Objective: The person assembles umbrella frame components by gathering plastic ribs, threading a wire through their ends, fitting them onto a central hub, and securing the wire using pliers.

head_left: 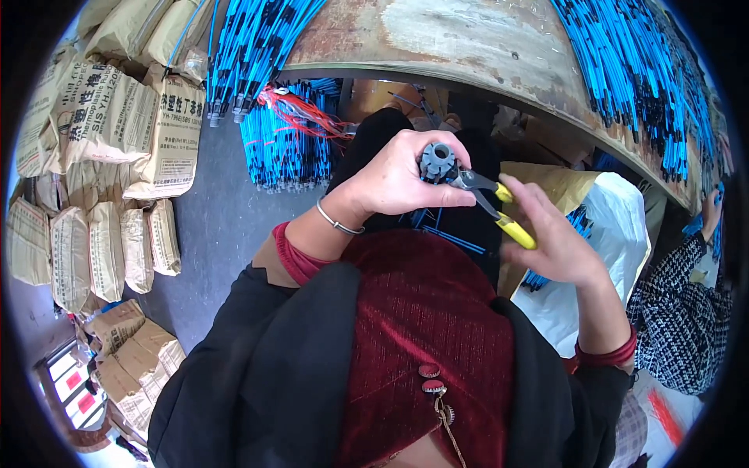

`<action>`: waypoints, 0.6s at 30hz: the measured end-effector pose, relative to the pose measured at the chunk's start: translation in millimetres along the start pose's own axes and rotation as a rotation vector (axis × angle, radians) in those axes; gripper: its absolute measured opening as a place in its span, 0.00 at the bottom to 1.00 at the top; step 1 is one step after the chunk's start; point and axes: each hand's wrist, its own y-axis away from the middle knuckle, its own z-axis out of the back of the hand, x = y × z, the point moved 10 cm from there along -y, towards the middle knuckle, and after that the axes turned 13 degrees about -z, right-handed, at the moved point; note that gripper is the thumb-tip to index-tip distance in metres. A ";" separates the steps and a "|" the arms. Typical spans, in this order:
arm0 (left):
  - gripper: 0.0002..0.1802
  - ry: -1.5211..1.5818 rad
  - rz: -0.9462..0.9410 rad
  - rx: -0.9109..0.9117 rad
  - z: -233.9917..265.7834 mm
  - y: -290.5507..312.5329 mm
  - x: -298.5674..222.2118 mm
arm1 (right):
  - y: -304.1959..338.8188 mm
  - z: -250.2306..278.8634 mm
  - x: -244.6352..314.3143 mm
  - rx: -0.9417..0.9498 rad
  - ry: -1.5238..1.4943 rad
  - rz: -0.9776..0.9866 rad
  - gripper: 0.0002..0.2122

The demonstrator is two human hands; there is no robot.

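My left hand (406, 175) is closed around a dark grey round part (438, 160) with a toothed rim and a hole in its middle. My right hand (550, 234) grips the yellow-handled pliers (515, 232), whose two handles are spread apart. The metal jaws of the pliers reach to the side of the grey part, next to my left fingertips. Exactly what the jaws touch is hidden there. Several thin blue cable pieces (452, 238) lie on my lap below my hands.
Bundles of blue cables with black ends (632, 70) hang over the worn wooden table (460, 35). More cables (285, 148) and red wires (300, 109) stand at left, near stacked brown paper sacks (109, 117). A white sack (616, 218) stands at right, beside a co-worker's patterned sleeve (679, 312).
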 end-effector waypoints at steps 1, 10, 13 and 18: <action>0.15 0.012 0.010 0.002 -1.6 -0.8 0.2 | 1.9 2.5 1.6 -0.047 0.044 0.005 0.34; 0.14 0.037 0.058 0.065 -2.3 0.1 1.1 | 2.1 3.5 1.5 -0.251 0.211 0.041 0.23; 0.13 0.048 0.061 0.074 1.7 5.1 3.9 | -4.7 -2.4 2.0 -0.222 0.127 0.004 0.21; 0.13 0.060 0.029 0.131 3.0 8.8 0.7 | 6.4 -0.5 11.9 0.050 -0.132 -0.316 0.19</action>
